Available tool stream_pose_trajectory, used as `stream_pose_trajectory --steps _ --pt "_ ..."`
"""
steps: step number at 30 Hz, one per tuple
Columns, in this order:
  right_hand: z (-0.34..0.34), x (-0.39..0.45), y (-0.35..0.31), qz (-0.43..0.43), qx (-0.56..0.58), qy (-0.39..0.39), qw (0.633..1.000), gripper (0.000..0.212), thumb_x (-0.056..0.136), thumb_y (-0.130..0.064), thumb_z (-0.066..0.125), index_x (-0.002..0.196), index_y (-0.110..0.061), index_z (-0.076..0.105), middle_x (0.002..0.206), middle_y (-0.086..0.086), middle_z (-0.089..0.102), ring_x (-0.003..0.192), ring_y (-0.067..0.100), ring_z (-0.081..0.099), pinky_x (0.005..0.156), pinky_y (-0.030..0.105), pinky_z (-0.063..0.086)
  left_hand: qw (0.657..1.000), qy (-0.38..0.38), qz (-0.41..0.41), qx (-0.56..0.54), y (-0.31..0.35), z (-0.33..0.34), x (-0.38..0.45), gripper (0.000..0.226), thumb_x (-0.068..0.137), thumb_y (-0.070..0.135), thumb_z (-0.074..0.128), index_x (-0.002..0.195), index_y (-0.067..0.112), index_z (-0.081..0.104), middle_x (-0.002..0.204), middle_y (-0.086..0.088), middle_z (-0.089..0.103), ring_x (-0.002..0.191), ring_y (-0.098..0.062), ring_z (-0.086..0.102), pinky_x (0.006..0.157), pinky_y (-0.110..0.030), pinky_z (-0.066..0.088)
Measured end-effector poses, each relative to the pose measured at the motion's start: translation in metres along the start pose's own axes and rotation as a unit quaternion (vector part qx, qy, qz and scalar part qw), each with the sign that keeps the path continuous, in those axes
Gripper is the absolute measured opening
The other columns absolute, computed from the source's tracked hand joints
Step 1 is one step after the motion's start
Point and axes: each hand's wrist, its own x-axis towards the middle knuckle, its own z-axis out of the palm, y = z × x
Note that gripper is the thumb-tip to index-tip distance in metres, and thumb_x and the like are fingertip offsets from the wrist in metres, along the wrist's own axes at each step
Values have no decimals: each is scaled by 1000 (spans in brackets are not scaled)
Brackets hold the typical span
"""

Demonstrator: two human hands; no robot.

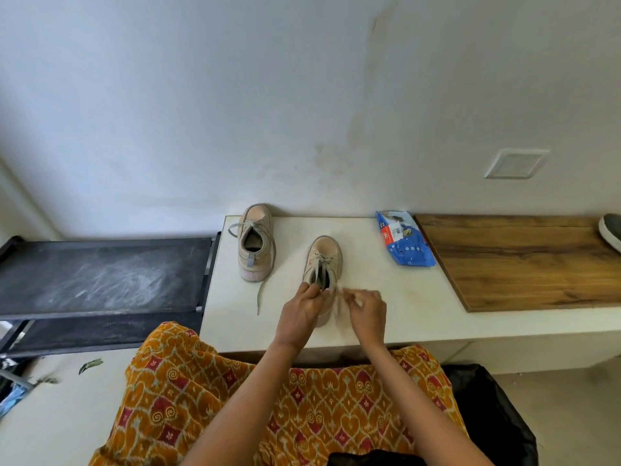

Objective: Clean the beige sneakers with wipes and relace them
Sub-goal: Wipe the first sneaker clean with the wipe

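Note:
Two beige sneakers stand on a white counter (386, 297), toes toward the wall. The left sneaker (254, 242) sits by the counter's back left corner, and its grey lace (260, 294) trails loose over the counter. The right sneaker (323, 260) is nearer to me, laced with a grey lace. My left hand (302, 314) grips this sneaker at its collar and heel. My right hand (366, 312) is blurred just right of the heel, fingers curled and pinching what looks like a lace end. A blue pack of wipes (405, 240) lies to the right.
A wooden board (524, 260) covers the counter's right part, with a dark shoe (611, 230) at its far edge. A black rack (100, 277) stands left of the counter. A black bin bag (490, 415) is at the lower right. My patterned orange clothing fills the foreground.

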Motion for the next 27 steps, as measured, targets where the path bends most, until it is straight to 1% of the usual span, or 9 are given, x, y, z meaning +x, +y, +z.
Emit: stream_pose_trajectory --steps 2,4,7,11,14,17,19,22,27 --pt "9 27 -3 116 23 35 992 20 92 -19 58 107 -15 71 101 4 71 98 22 61 83 36 52 1000 -4 8 3 -2 0 -3 50 63 9 84 109 12 65 93 -1 60 84 -16 57 45 -21 50" --pt "21 45 -8 157 8 -2 988 20 93 -21 55 104 -17 72 101 4 72 97 24 62 83 37 52 1000 -4 20 2 -4 1 -7 52 65 5 81 113 10 60 95 -2 58 84 -16 53 43 -20 49" --pt "35 38 -17 157 27 -33 987 20 93 -21 54 99 -19 73 96 0 73 91 22 64 81 38 53 1000 5 24 -10 -5 3 -9 59 64 1 80 116 11 53 96 -2 57 86 -13 45 44 -20 50" --pt "35 -11 -14 150 103 -29 983 19 92 -23 57 105 -19 71 97 -2 71 93 14 62 81 28 54 999 19 20 -25 -6 5 -6 51 64 4 81 112 9 64 91 -1 60 86 -11 43 44 -20 50" --pt "24 -24 -11 128 135 -43 982 20 92 -25 58 107 -18 69 99 -4 67 95 8 60 83 20 50 999 14 37 -16 -8 6 -3 50 64 8 83 111 11 66 90 0 60 85 -12 49 46 -20 50" --pt "15 1 -22 141 176 5 974 17 93 -16 55 105 -13 67 97 -2 65 88 6 58 74 10 43 999 18 22 -25 -6 7 7 54 62 5 83 113 10 64 90 -2 63 82 -17 59 48 -22 51" --pt "13 25 -34 176 200 21 964 19 95 -14 52 106 -10 66 101 3 67 88 10 59 76 17 47 999 27 -7 -39 2 7 16 52 62 5 84 111 9 65 93 -4 67 83 -19 62 52 -23 53" --pt "18 41 -43 195 204 -6 959 21 94 -15 53 107 -11 69 106 5 70 95 18 64 84 27 52 996 36 -37 -67 8 9 24 36 64 9 84 97 13 70 87 -2 68 77 -17 63 53 -23 52" --pt "14 3 -33 157 200 -11 967 21 92 -13 57 109 -11 69 101 -4 68 91 5 61 76 5 44 997 30 -37 -67 2 11 27 26 66 11 83 89 15 70 84 0 68 77 -16 64 51 -24 54"
